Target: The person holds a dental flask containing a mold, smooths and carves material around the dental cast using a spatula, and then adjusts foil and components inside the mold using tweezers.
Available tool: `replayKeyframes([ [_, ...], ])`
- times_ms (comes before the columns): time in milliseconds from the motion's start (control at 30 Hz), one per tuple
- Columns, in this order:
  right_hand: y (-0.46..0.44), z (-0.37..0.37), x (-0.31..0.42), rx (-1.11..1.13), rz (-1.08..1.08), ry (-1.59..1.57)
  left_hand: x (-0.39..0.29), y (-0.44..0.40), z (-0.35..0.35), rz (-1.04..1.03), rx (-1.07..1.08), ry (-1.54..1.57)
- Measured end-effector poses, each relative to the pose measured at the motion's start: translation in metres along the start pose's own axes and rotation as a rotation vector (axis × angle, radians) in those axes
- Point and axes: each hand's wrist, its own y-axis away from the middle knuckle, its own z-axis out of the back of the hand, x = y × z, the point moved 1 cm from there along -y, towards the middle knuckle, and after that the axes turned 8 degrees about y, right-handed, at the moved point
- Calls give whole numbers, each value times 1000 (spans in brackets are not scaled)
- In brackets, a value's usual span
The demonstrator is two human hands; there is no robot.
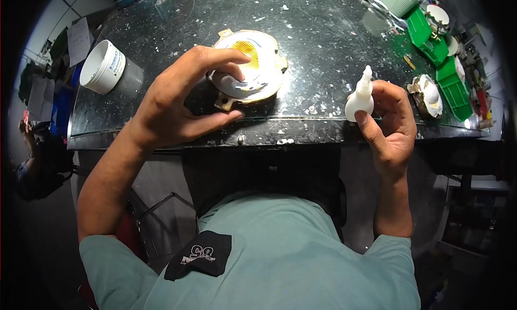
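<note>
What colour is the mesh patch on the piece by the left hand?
The mesh patch is golden yellow, seen in the head view.

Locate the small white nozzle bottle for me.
In the head view, the white bottle is in the right hand, by the near edge of the black tabletop, left of the small white cast.

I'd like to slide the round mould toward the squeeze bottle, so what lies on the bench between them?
In the head view, only bare black bench with white specks lies between the round mould and squeeze bottle.
</note>
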Motion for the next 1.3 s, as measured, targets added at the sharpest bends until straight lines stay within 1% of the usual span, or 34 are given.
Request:
replayKeyframes([
  [67, -1, -5, 2, -12, 9, 41, -5, -2, -3, 75, -84, 157],
  [133, -1, -8, 6, -4, 55, 4, -9, -4, -7, 139, -182, 341],
  [167, -2, -9, 8, 0, 79, -13, -12, -4, -10, 161, -231, 379],
  [200, -5, -7, 9, 47, 171, 53, -16, -5, -12, 180, -281, 415],
  [300, -12, -9, 13, 46, 140, 45, -27, -4, -20, 256, -400, 501],
  [333, -13, -14, 20, -23, 15, -16, -29, -2, -21, 277, -419, 519],
  [400, -17, -10, 16, 26, 24, 0, -29, 2, -21, 301, -453, 520],
  [467, -19, -7, 12, 103, 51, 36, -28, 7, -23, 237, -428, 380],
  [500, -20, -9, 10, 106, 27, 29, -28, 9, -25, 202, -411, 314],
  [567, -20, -12, 8, 109, -30, 28, -32, 12, -25, 161, -320, 53],
  [600, -23, -12, 11, 102, -36, 83, -36, 11, -25, 139, -279, -57],
  [633, -28, -7, 12, 136, 3, 175, -36, 8, -26, 68, -236, -141],
  [700, -38, 4, 13, 206, 70, 363, -36, 5, -30, 88, -238, -196],
  [733, -40, 7, 12, 193, 57, 383, -36, 5, -32, 99, -237, -222],
  [767, -42, 13, 9, 217, 75, 403, -36, 5, -33, 134, -256, -187],
  [833, -44, 22, 6, 266, 57, 410, -34, 5, -32, 138, -236, -187],
  [967, -43, 28, 6, 280, 34, 472, -36, 6, -30, 166, -224, -176],
  [1033, -43, 29, 9, 278, 36, 491, -38, 8, -26, 185, -186, -212],
  [1067, -44, 29, 9, 273, 49, 513, -37, 10, -27, 175, -181, -286],
  [1133, -46, 29, 12, 267, 76, 560, -38, 9, -27, 208, -152, -285],
  [1300, -49, 28, 17, 279, 110, 589, -35, 9, -22, 258, -124, -157],
])
